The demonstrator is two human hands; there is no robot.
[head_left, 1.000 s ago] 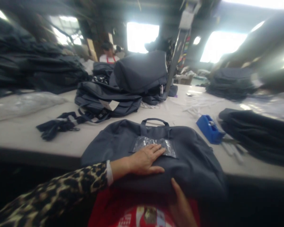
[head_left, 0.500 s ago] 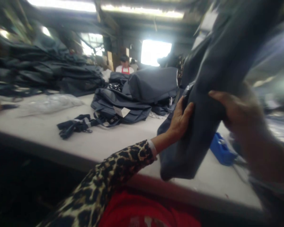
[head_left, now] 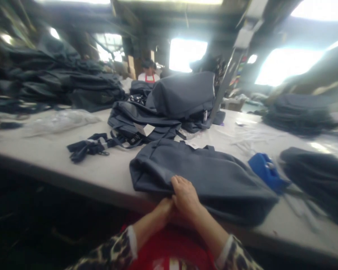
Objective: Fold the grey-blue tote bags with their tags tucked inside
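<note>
A dark blue-grey bag point(head_left: 214, 172) lies flat along the near edge of the table, its handle and a white tag on the far side. My right hand point(head_left: 186, 193) grips its near edge, fingers curled over the fabric. Close against it, my left hand point(head_left: 166, 208) is closed at the same edge, its fingertips partly hidden. Behind the bag lies another dark bag point(head_left: 146, 122) with a white tag. To the left sits a bundled dark strap point(head_left: 90, 146) with a clip.
A blue tool or dispenser point(head_left: 266, 170) sits right of the bag, beside more dark fabric point(head_left: 315, 176). Clear plastic bags point(head_left: 62, 122) lie at left, below a large pile of dark bags point(head_left: 59, 82). A metal post point(head_left: 227, 82) rises at the table's far side. Another person point(head_left: 148, 75) is beyond.
The bag was held upright between both hands at the right. Now it lies on the table, and both hands have come together at its near edge.
</note>
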